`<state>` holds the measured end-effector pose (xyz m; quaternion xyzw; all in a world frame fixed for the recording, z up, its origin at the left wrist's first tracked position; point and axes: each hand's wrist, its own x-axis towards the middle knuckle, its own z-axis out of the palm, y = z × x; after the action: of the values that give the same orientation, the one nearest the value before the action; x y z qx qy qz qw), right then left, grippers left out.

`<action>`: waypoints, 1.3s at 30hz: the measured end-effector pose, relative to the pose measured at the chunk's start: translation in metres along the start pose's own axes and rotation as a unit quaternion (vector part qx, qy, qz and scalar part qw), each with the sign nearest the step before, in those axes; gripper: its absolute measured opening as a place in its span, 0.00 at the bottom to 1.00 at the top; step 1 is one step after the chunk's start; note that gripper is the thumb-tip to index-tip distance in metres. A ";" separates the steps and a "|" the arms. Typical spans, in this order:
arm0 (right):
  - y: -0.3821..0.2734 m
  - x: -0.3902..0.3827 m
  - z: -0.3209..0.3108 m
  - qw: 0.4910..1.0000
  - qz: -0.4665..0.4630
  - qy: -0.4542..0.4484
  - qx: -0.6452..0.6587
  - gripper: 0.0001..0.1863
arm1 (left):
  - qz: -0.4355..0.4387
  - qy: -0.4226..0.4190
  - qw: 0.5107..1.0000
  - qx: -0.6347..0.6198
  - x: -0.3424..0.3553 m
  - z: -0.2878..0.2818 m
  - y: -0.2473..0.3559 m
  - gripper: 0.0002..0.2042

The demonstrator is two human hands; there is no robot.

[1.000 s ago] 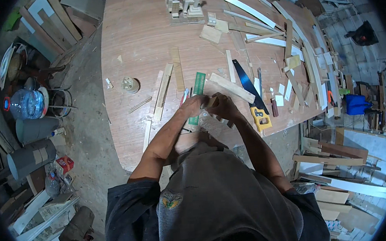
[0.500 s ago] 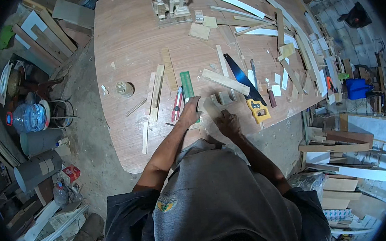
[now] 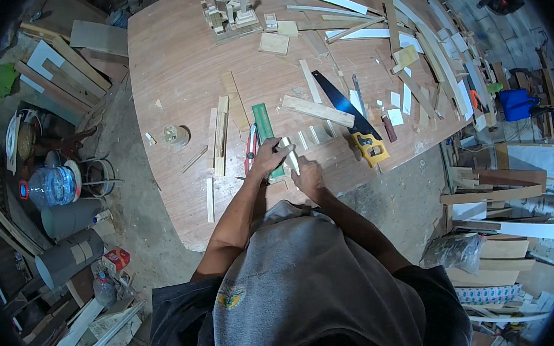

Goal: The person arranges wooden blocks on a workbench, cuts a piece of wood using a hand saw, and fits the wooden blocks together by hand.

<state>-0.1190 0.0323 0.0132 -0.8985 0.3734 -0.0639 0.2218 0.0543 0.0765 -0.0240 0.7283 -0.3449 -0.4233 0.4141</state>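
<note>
Between my two hands, at the near edge of the table, a short light wooden piece (image 3: pixel 292 157) stands on edge, pointing away from me. My left hand (image 3: pixel 269 158) is closed on its far left side. At the near end, my right hand (image 3: pixel 309 179) grips it with bent fingers. Partly under my left hand lies a green ruler (image 3: pixel 260 118), with a red utility knife (image 3: pixel 251 145) alongside. Just right of the held piece is a row of small wooden blocks (image 3: pixel 315 135). Behind the blocks a wooden strip (image 3: pixel 317 110) lies slantwise.
A handsaw (image 3: pixel 371 149) with a yellow handle rests to the right, beside a dark brown stick (image 3: pixel 389 128). A glass jar (image 3: pixel 176 135) and thin wooden strips (image 3: pixel 222 135) are at left. At the back stand a small wooden model (image 3: pixel 231 19) and piled offcuts (image 3: pixel 370 29).
The wooden piece has turned from slanting to nearly upright and come left, to my left hand. My right hand has moved left with it, uncovering more of the small blocks.
</note>
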 end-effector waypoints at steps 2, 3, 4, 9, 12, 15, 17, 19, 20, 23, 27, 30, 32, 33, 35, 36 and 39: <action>-0.007 0.000 -0.012 1.000 0.009 -0.018 -0.001 0.18 | 0.006 -0.003 1.000 0.013 0.000 0.001 0.000 0.30; -0.010 0.001 -0.016 0.999 0.017 -0.038 -0.004 0.18 | 0.011 0.015 1.000 0.003 -0.001 0.003 0.000 0.30; -0.012 0.003 -0.017 0.999 0.019 -0.034 -0.004 0.18 | 0.014 0.013 1.000 0.005 0.002 0.002 0.000 0.30; -0.010 0.008 -0.044 0.996 -0.016 -0.088 0.011 0.21 | 0.005 -0.036 0.995 0.092 0.006 -0.006 0.006 0.30; 0.039 0.012 -0.030 0.996 0.022 0.062 0.066 0.27 | 0.009 -0.026 0.993 0.112 0.008 -0.002 0.002 0.29; 0.072 0.036 -0.050 0.986 0.049 0.154 -0.046 0.32 | 0.007 -0.040 0.990 0.134 0.008 0.000 0.004 0.29; 0.072 0.051 -0.054 0.992 0.059 0.102 -0.047 0.34 | 0.009 -0.043 0.988 0.149 0.008 0.000 0.005 0.29; 0.048 0.060 -0.062 0.995 0.059 0.028 -0.078 0.39 | -0.011 -0.065 0.994 0.090 0.008 -0.002 -0.011 0.29; 0.038 0.063 -0.064 0.995 0.057 0.025 -0.076 0.39 | -0.015 -0.063 0.994 0.091 0.007 0.000 -0.006 0.29; 0.009 0.063 -0.062 0.985 0.082 -0.064 -0.141 0.33 | -0.015 -0.009 0.993 0.115 -0.001 0.005 0.002 0.24; 0.035 0.073 -0.033 0.997 0.028 -0.046 -0.046 0.24 | 0.000 0.040 0.999 0.029 -0.003 0.013 0.008 0.19; 0.069 0.069 -0.029 1.000 -0.006 -0.009 0.022 0.24 | -0.043 0.095 0.994 0.023 -0.017 0.033 0.026 0.22; 0.071 0.065 -0.037 0.999 -0.005 0.024 0.025 0.25 | -0.133 0.167 0.977 -0.005 -0.025 0.049 0.038 0.20; 0.073 0.063 -0.039 0.997 0.010 0.067 0.024 0.27 | -0.123 0.217 0.968 -0.005 -0.028 0.058 0.042 0.21; 0.079 0.070 -0.037 0.998 -0.004 0.053 -0.016 0.27 | -0.144 0.243 0.958 0.038 -0.027 0.066 0.046 0.21; 0.084 0.074 -0.035 0.997 -0.009 0.046 -0.057 0.27 | -0.155 0.238 0.958 0.025 -0.024 0.067 0.048 0.20; 0.097 0.084 -0.031 0.991 0.012 0.014 -0.132 0.25 | -0.155 0.223 0.962 -0.019 -0.020 0.064 0.045 0.19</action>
<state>-0.1299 -0.0978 -0.0061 -0.9146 0.3921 -0.0242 0.0963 -0.0187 0.0550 0.0039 0.8410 -0.1187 -0.3160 0.4229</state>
